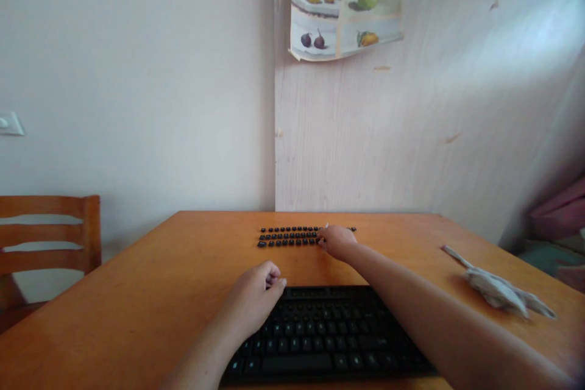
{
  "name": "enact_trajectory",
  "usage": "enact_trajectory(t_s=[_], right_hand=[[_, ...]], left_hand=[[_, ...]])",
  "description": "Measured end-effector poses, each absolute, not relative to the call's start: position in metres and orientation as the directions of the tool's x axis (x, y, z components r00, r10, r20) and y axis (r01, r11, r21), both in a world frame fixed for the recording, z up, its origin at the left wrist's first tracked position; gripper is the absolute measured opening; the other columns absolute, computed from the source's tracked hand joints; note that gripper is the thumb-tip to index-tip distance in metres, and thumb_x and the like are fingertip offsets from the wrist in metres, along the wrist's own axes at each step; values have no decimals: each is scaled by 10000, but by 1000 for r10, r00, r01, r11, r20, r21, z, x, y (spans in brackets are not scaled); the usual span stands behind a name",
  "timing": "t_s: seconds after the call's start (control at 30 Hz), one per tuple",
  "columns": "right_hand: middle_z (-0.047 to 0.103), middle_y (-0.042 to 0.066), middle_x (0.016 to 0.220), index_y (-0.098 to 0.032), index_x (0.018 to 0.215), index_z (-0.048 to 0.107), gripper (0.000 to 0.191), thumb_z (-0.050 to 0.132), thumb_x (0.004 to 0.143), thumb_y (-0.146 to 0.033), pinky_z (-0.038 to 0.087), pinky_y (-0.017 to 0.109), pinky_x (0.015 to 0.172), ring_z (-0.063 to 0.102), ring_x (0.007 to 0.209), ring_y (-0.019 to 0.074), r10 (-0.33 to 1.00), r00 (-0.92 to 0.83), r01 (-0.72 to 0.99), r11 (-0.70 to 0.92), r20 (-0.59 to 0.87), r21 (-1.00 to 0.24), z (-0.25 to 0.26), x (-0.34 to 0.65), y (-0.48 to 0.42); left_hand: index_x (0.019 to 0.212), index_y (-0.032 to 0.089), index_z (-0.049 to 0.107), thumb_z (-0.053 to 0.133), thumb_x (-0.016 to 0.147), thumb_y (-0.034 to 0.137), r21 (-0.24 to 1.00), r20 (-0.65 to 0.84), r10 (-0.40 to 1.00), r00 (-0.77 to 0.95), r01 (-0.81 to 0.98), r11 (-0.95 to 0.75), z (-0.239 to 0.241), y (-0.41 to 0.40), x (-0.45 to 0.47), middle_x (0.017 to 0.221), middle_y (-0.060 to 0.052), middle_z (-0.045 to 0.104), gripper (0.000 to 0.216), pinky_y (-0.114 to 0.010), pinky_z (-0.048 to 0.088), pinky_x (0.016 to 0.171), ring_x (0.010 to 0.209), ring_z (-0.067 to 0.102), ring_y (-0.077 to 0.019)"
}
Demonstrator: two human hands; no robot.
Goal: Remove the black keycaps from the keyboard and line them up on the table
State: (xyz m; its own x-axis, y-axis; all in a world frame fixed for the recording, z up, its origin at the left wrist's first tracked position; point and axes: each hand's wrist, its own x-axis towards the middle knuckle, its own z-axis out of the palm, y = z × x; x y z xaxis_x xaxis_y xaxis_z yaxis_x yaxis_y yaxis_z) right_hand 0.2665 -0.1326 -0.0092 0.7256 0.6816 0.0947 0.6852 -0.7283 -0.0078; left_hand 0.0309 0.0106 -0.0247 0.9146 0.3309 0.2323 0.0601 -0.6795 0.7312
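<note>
A black keyboard (329,335) with its keycaps off lies near the front of an orange wooden table (137,292). Several loose black keycaps (287,236) are laid out in rows farther back. My right hand (337,241) reaches out to the right end of those rows, fingers curled in a pinch, with a thin pale tip showing above it. What it holds is too small to name. My left hand (256,295) rests at the keyboard's upper left corner with its fingers curled loosely.
A crumpled white cloth (496,289) lies on the table at the right. A wooden chair (50,234) stands at the left. A fruit poster (342,9) hangs on the wall behind. Pink and green fabric (560,231) sits at the far right.
</note>
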Motion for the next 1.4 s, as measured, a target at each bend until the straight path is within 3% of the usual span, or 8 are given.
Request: enact_trajectory(t_s=[0.47, 0.9, 1.4], right_hand=[[689, 80, 1073, -279, 1140, 669, 301, 516, 891, -353, 459, 323, 771, 632, 1002, 260, 681, 722, 690, -722, 124, -57, -4, 268, -144], [669, 71, 1136, -298, 1193, 653, 347, 525, 874, -252, 450, 312, 849, 620, 1034, 237, 715, 687, 725, -687, 130, -49, -9, 259, -150], [670, 87, 1103, -300, 1112, 691, 293, 507, 884, -288, 456, 329, 776, 628, 990, 259, 681, 723, 687, -726, 117, -22, -10, 264, -135]], left_hand=[[840, 208, 623, 549, 809, 417, 746, 207, 349, 914, 83, -660, -18, 8, 29, 836, -44, 677, 223, -281, 405, 709, 804, 611, -204], [835, 208, 620, 545, 802, 424, 740, 195, 329, 924, 81, -667, -14, 5, 28, 819, -48, 667, 231, -283, 403, 705, 787, 604, -203], [840, 215, 625, 543, 812, 414, 727, 207, 330, 921, 81, -682, -16, 4, 27, 815, -42, 666, 217, -281, 388, 682, 771, 599, -205]])
